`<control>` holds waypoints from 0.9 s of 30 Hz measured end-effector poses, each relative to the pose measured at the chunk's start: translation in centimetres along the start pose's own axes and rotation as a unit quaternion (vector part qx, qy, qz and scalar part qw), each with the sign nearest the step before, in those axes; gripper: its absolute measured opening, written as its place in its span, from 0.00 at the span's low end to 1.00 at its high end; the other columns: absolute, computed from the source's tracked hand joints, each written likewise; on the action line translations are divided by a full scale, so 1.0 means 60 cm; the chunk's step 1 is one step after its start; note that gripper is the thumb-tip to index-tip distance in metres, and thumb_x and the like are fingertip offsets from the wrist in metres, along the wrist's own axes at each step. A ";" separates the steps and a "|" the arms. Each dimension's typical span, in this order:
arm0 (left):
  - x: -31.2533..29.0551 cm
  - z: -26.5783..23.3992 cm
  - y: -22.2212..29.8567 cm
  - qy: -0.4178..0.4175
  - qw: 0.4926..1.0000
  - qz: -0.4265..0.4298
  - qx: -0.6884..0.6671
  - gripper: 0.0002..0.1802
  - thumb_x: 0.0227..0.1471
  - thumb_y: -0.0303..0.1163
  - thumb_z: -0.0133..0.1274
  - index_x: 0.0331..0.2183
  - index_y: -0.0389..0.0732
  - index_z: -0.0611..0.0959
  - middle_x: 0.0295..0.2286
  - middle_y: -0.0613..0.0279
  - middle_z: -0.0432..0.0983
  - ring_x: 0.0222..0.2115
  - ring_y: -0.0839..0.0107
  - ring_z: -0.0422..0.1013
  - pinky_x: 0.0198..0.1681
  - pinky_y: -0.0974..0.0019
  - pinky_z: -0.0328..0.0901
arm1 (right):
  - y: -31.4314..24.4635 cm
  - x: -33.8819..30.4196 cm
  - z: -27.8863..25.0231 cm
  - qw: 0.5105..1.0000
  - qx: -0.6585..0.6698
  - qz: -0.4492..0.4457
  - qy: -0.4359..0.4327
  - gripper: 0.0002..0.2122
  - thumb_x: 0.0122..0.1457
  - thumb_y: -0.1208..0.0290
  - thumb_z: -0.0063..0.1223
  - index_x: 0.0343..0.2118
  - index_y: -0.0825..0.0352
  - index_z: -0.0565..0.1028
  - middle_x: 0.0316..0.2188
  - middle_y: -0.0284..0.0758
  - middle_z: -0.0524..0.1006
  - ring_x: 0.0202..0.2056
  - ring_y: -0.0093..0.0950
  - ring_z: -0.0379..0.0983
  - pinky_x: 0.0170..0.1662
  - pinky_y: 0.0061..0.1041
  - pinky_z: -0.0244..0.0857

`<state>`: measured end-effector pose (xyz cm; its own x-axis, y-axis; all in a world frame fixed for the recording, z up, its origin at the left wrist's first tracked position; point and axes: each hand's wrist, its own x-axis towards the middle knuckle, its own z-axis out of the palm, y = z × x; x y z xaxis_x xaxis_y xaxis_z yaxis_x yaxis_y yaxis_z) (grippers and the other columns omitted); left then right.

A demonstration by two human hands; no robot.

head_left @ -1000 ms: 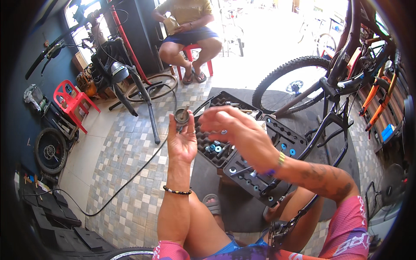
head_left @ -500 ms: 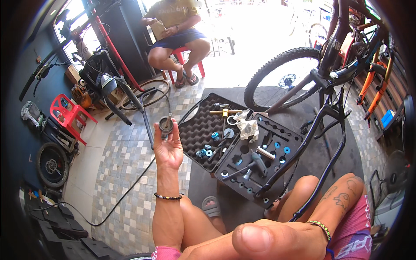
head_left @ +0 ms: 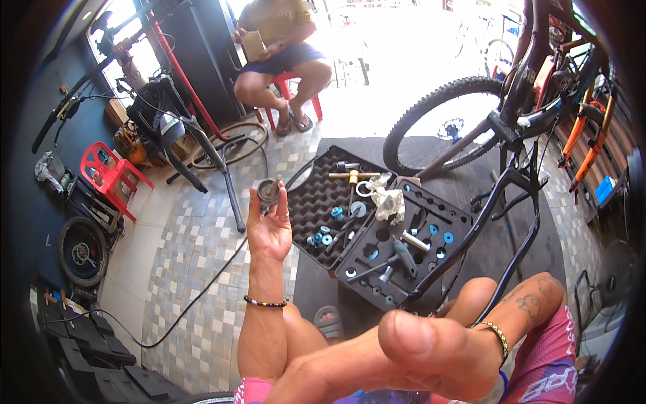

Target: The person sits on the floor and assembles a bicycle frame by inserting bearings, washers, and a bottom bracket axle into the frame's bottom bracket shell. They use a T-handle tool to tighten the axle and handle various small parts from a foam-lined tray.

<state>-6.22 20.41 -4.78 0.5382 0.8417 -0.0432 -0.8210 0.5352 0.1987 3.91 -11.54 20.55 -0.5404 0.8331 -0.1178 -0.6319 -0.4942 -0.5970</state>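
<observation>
Raised left of the tool case, my left hand (head_left: 270,232) holds a round grey metal cup-shaped part (head_left: 268,193) in its fingertips. A thin pin shows in the middle of the part, whose open side faces me. My right hand (head_left: 444,353) is large and close at the bottom, thumb raised and a long finger stretched toward the left. Nothing shows in it, though its other fingers are hidden. Beyond lies an open black tool case (head_left: 340,273) holding a T-shaped tool (head_left: 402,259), a silver cylinder (head_left: 416,241), blue-rimmed pieces (head_left: 323,237) and a crumpled plastic bag (head_left: 388,203).
A dark bicycle frame (head_left: 511,128) with a rear wheel (head_left: 431,121) stands at the right, its tubes crossing the case. Another person (head_left: 282,57) sits on a red stool at the back, holding a tan object. A red chair (head_left: 111,176) and a cable (head_left: 192,306) are at left.
The view has shifted slightly. My left hand has tilted the cup-shaped part so more of its inside faces me. My right hand has moved a little up and right.
</observation>
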 end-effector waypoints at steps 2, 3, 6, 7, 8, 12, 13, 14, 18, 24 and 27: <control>0.004 0.007 -0.002 0.010 1.000 -0.005 0.002 0.23 0.58 0.33 0.70 0.47 0.29 0.81 0.46 0.44 0.82 0.49 0.52 0.81 0.55 0.59 0.83 | 0.007 0.002 -0.010 0.999 -0.008 -0.013 -0.034 0.50 0.67 0.26 0.21 0.54 0.76 0.80 0.55 0.47 0.80 0.60 0.38 0.73 0.71 0.40 0.56; 0.006 0.008 -0.007 0.006 1.000 -0.015 -0.002 0.22 0.58 0.33 0.70 0.47 0.30 0.81 0.47 0.45 0.81 0.50 0.52 0.81 0.55 0.58 0.83 | 0.024 0.009 -0.019 0.998 0.000 -0.042 -0.047 0.50 0.67 0.25 0.21 0.54 0.76 0.80 0.54 0.48 0.80 0.60 0.38 0.73 0.71 0.40 0.56; 0.010 0.001 -0.017 0.016 0.999 -0.009 0.035 0.24 0.58 0.33 0.71 0.49 0.33 0.79 0.48 0.45 0.80 0.49 0.53 0.81 0.54 0.57 0.83 | 0.032 0.017 -0.035 0.994 -0.012 -0.096 -0.050 0.51 0.66 0.24 0.22 0.51 0.77 0.80 0.53 0.48 0.80 0.60 0.39 0.73 0.69 0.40 0.57; 0.013 -0.006 -0.016 0.023 0.998 0.000 0.061 0.30 0.57 0.31 0.71 0.55 0.34 0.75 0.48 0.45 0.80 0.48 0.53 0.82 0.53 0.55 0.83 | 0.021 0.014 -0.020 0.994 -0.019 -0.107 -0.028 0.50 0.66 0.23 0.26 0.48 0.77 0.80 0.49 0.47 0.80 0.58 0.39 0.73 0.67 0.39 0.59; 0.017 -0.012 -0.017 0.030 0.996 0.007 0.086 0.36 0.56 0.30 0.72 0.60 0.34 0.72 0.48 0.45 0.80 0.48 0.53 0.82 0.52 0.54 0.84 | 0.025 0.017 -0.025 0.993 -0.025 -0.109 -0.025 0.50 0.66 0.23 0.26 0.49 0.78 0.78 0.51 0.49 0.79 0.59 0.40 0.72 0.68 0.39 0.58; 0.044 -0.037 -0.053 0.104 0.950 0.023 0.294 0.79 0.49 0.21 0.75 0.71 0.55 0.24 0.46 0.48 0.77 0.40 0.51 0.82 0.41 0.41 0.84 | 0.070 0.048 -0.095 0.991 -0.052 -0.100 -0.076 0.51 0.72 0.30 0.14 0.65 0.82 0.68 0.66 0.57 0.70 0.71 0.46 0.64 0.77 0.44 0.47; 0.051 -0.046 -0.055 0.112 0.924 0.001 0.365 0.79 0.48 0.21 0.75 0.72 0.54 0.25 0.46 0.47 0.77 0.38 0.52 0.82 0.40 0.40 0.84 | 0.072 0.054 -0.099 0.989 -0.061 -0.103 -0.091 0.51 0.72 0.30 0.14 0.66 0.82 0.68 0.67 0.57 0.70 0.71 0.45 0.63 0.77 0.43 0.46; 0.058 -0.054 -0.050 0.121 0.892 -0.020 0.435 0.79 0.48 0.21 0.76 0.72 0.52 0.26 0.46 0.46 0.76 0.37 0.52 0.82 0.39 0.40 0.84 | 0.073 0.059 -0.099 0.986 -0.070 -0.107 -0.107 0.51 0.72 0.30 0.14 0.66 0.82 0.67 0.67 0.56 0.69 0.72 0.45 0.62 0.77 0.43 0.45; 0.060 -0.051 -0.066 0.068 0.748 -0.074 0.656 0.62 0.49 0.29 0.77 0.71 0.39 0.50 0.44 0.44 0.80 0.39 0.55 0.83 0.35 0.48 0.84 | 0.071 0.053 -0.088 0.981 -0.105 -0.124 -0.103 0.50 0.73 0.31 0.13 0.66 0.82 0.67 0.68 0.56 0.69 0.72 0.45 0.61 0.77 0.43 0.44; -0.060 0.081 -0.066 -0.116 0.449 0.194 0.864 0.20 0.60 0.31 0.65 0.52 0.32 0.85 0.44 0.38 0.84 0.47 0.43 0.81 0.55 0.50 0.74 | 0.057 0.042 -0.083 0.986 -0.120 -0.109 -0.026 0.48 0.73 0.32 0.16 0.66 0.81 0.68 0.67 0.53 0.70 0.71 0.42 0.63 0.77 0.42 0.46; -0.209 0.240 -0.093 -0.315 0.430 0.427 0.731 0.13 0.61 0.21 0.61 0.48 0.31 0.86 0.47 0.37 0.83 0.48 0.46 0.82 0.52 0.50 0.77 | 0.052 0.025 -0.085 0.986 -0.118 -0.119 -0.015 0.45 0.69 0.30 0.24 0.59 0.79 0.68 0.61 0.50 0.70 0.66 0.40 0.63 0.72 0.39 0.48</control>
<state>-5.62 5.84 8.72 0.4823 0.2549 0.8381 -0.0214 -0.9530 0.3022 3.94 -10.60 14.47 -0.4104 0.9093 0.0697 -0.5974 -0.2103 -0.7739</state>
